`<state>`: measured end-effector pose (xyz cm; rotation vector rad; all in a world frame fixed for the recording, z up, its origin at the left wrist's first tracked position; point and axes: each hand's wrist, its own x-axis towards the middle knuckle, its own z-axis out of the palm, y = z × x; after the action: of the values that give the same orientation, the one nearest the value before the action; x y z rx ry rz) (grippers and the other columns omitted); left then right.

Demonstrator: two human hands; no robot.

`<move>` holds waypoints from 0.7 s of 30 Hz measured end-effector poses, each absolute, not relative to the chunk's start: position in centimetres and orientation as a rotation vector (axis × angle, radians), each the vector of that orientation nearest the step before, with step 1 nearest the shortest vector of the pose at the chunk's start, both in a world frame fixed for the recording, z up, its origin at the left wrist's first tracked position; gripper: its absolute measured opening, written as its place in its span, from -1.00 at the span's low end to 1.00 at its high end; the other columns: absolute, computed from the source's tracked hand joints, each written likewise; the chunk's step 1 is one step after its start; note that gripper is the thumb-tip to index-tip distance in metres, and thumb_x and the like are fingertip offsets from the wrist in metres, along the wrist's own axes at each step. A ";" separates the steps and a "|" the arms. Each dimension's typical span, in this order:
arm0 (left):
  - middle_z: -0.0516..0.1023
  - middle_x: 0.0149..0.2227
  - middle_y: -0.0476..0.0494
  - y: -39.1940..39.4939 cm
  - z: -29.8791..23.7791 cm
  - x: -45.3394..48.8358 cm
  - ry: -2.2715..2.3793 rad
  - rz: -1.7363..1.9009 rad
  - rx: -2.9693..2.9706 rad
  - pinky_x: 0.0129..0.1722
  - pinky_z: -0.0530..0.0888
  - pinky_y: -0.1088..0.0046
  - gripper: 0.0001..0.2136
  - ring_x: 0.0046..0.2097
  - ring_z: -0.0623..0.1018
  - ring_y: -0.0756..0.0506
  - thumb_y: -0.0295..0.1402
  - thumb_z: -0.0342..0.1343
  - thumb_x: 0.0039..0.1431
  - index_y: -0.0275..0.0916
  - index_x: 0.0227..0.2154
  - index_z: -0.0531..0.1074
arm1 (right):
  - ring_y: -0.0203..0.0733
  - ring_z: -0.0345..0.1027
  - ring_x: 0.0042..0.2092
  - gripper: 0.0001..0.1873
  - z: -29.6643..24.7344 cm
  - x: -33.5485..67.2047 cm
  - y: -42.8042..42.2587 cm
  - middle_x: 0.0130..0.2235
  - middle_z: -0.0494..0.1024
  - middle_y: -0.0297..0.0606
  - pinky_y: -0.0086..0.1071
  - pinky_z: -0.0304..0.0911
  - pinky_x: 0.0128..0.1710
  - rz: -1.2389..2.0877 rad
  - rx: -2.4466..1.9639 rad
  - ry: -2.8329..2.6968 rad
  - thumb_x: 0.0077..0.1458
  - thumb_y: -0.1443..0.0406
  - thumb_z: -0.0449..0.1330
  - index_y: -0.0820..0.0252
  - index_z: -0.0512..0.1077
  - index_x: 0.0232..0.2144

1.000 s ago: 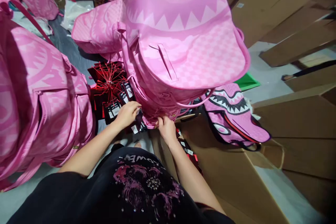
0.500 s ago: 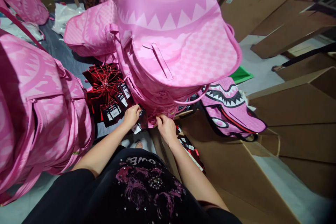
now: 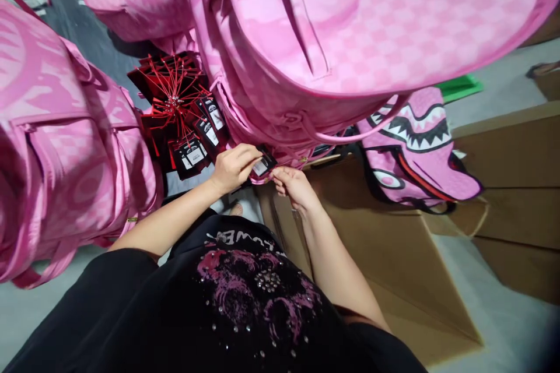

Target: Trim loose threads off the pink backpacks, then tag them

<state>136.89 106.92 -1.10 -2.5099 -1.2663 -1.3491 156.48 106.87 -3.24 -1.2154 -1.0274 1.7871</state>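
Observation:
A big pink backpack with a checker pattern fills the top of the view. At its lower edge my left hand pinches a small black hang tag with a white label. My right hand is closed right beside it, fingertips pinched at the tag's string by the bag's bottom hem. A bundle of black hang tags with red strings lies just left of my left hand.
Another pink backpack stands at the left. A smaller pink bag with a shark-mouth print rests on brown cardboard boxes to the right. More cardboard lies further right. Grey floor shows below.
The view has dropped and moved closer. My left hand has lifted one tag from beside the bundle up to the backpack's lower edge, where my right hand meets it.

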 end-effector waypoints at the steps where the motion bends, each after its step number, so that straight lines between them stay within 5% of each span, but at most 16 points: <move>1: 0.61 -0.22 -0.16 106.8 -0.9 137.2 -1.308 -1.507 -2.479 -0.15 0.50 0.45 -0.84 -0.15 0.59 -0.02 -0.34 0.03 0.31 -0.26 -0.24 0.50 | -0.49 -0.08 -0.69 -0.64 -3.2 156.6 106.9 -0.70 0.15 -0.56 -0.52 -0.20 -0.69 1.765 -1.218 -1.027 -0.28 0.11 0.36 0.17 0.29 -0.59; 6: 0.62 -0.19 -0.19 106.6 -0.7 138.6 -1.336 -1.882 -2.640 -0.13 0.52 0.47 -0.84 -0.15 0.60 0.00 -0.36 0.00 0.33 -0.28 -0.21 0.47 | -0.49 -0.05 -0.68 -0.60 -3.0 157.2 107.4 -0.70 0.15 -0.55 -0.53 -0.20 -0.68 1.819 -1.190 -0.939 -0.32 0.11 0.41 0.19 0.31 -0.61; 12: 0.60 -0.34 -0.13 104.8 -0.8 139.5 -1.446 -1.304 -2.905 -0.23 0.52 0.41 -0.77 -0.27 0.60 -0.06 -0.35 -0.08 0.33 -0.27 -0.31 0.47 | -0.47 -0.05 -0.62 -0.49 -0.6 157.7 106.2 -0.68 0.15 -0.51 -0.54 -0.05 -0.64 2.060 -1.026 -0.846 -0.24 0.05 0.46 0.19 0.23 -0.66; 16: 0.64 -0.24 -0.17 105.1 -1.2 139.8 -1.798 -1.005 -2.876 -0.20 0.54 0.36 -0.78 -0.21 0.62 -0.13 -0.38 -0.07 0.26 -0.15 -0.27 0.51 | -0.41 0.14 -0.55 -0.58 -1.5 157.3 106.9 -0.57 0.36 -0.41 -0.51 0.12 -0.56 1.932 -1.087 -0.928 -0.28 0.08 0.49 0.22 0.42 -0.52; 21: 0.66 -0.19 -0.10 105.0 -1.5 139.8 -2.098 -1.071 -2.758 -0.08 0.52 0.30 -0.72 -0.13 0.63 -0.15 -0.33 -0.05 0.26 -0.16 -0.09 0.52 | -0.19 0.36 -0.46 -0.51 -4.4 156.0 108.1 -0.47 0.54 -0.29 -0.40 0.32 -0.52 1.625 -1.287 -0.922 -0.49 0.05 0.50 0.19 0.55 -0.46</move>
<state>139.75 104.97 -1.47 -2.7581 -2.0983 -1.0706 155.99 108.07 -4.39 -1.2872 -0.9216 1.6253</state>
